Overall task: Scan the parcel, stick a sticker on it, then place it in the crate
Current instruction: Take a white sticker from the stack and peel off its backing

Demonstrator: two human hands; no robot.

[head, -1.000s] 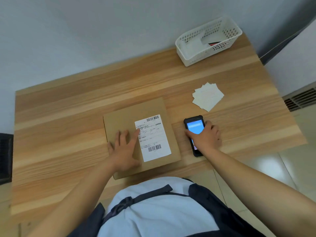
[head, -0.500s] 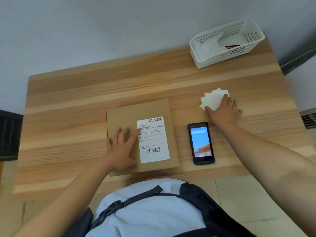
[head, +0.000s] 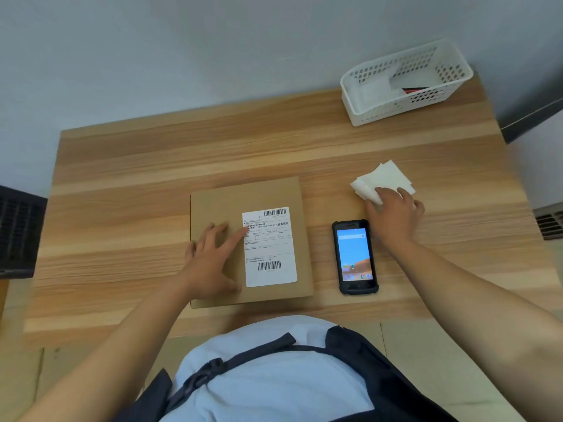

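Note:
A flat brown cardboard parcel [head: 225, 202] with a white shipping label [head: 271, 254] lies on the wooden table [head: 152, 166] near its front edge. My left hand [head: 210, 260] rests flat on the parcel's left half, fingers spread, forefinger touching the label's edge. To the right of the parcel the black handheld scanner [head: 355, 257] lies face up, screen lit. My right hand [head: 393, 214] sits on the near edge of a fanned pile of white stickers [head: 385, 176], fingers bent onto them; whether one is gripped is hidden. The white slotted crate [head: 405, 83] stands at the far right corner.
The crate holds white packets and something red and black. A grey wall runs behind the table. A dark slatted object [head: 18, 229] stands off the table's left side, and a floor vent [head: 550, 220] lies to the right. The table's left half is bare wood.
My right hand let go of the scanner, moved back and right to the sticker pile, and now presses its near edge. My left hand has stayed on the parcel.

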